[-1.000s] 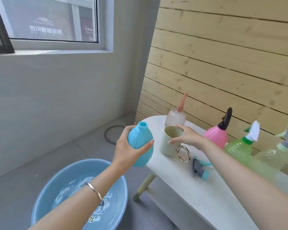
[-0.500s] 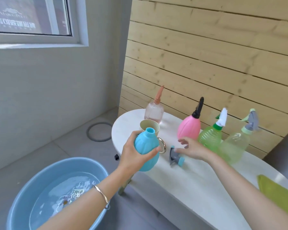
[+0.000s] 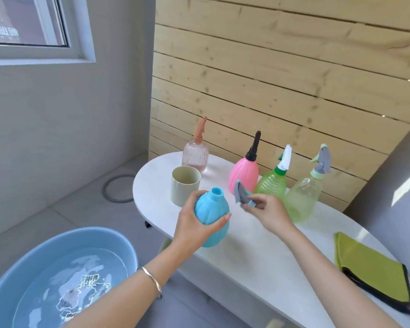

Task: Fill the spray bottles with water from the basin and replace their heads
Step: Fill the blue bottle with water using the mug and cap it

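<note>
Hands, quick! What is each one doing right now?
Left hand grips the blue bottle, which has no head on.
Right hand pinches the grey spray head.

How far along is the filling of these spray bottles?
Looks done: the clear bottle, pink bottle, green bottle and pale bottle stand on the table with heads on. In hand: the left hand grips the headless blue bottle; the right hand holds a spray head. Left: fitting that head; whether the blue bottle holds water cannot be seen.

Left hand and right hand reach forward, fingers curled.
</note>
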The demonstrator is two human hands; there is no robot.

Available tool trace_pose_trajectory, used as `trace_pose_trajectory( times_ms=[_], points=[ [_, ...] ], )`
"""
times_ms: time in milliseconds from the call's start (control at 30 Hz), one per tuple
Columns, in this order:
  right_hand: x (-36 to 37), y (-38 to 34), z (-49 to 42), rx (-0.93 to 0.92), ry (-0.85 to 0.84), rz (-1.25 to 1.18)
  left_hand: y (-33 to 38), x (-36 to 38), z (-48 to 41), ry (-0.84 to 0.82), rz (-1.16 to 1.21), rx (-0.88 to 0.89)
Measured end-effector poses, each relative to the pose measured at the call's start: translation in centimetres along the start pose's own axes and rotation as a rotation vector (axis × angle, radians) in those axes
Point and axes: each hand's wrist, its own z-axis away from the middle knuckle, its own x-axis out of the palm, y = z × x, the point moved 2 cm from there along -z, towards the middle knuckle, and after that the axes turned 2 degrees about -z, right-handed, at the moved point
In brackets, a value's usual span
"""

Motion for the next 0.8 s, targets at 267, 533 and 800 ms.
trace_pose_trajectory(
  times_ms=[267,533,800],
  points=[
    [-6.4,-8.6,1.9,-0.140,0.219,-0.873,-0.5,2.3,0.2,-0.041,-0.013,0.014],
    [-6.0,-10.7,2.4,-0.176,0.182,-1.151,-1.6,3.0,0.8,-0.043,-0.037,-0.012],
    [-3.4,-9.9,1.6,-0.155,0.145,-1.078,-1.7,3.0,0.6,-0.063,-0.032,-0.017]
  ],
)
